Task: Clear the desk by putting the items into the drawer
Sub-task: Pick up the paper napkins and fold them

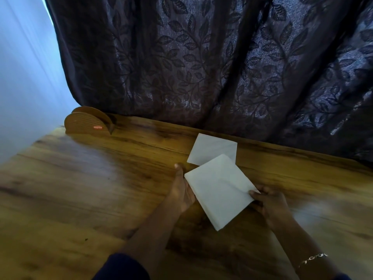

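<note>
A white folded napkin [220, 188] is held just above the wooden desk [80, 188] between both hands. My left hand [181, 190] lies along its left edge with straight fingers, partly under it. My right hand [268, 201] pinches its right corner between thumb and fingers. A second white napkin [212, 148] lies flat on the desk just behind, its near corner covered by the held one. No drawer is in view.
A brown napkin holder [88, 124] stands empty at the desk's back left corner. A dark leaf-patterned curtain [201, 57] hangs right behind the desk's far edge. A pale wall [24, 67] is at the left.
</note>
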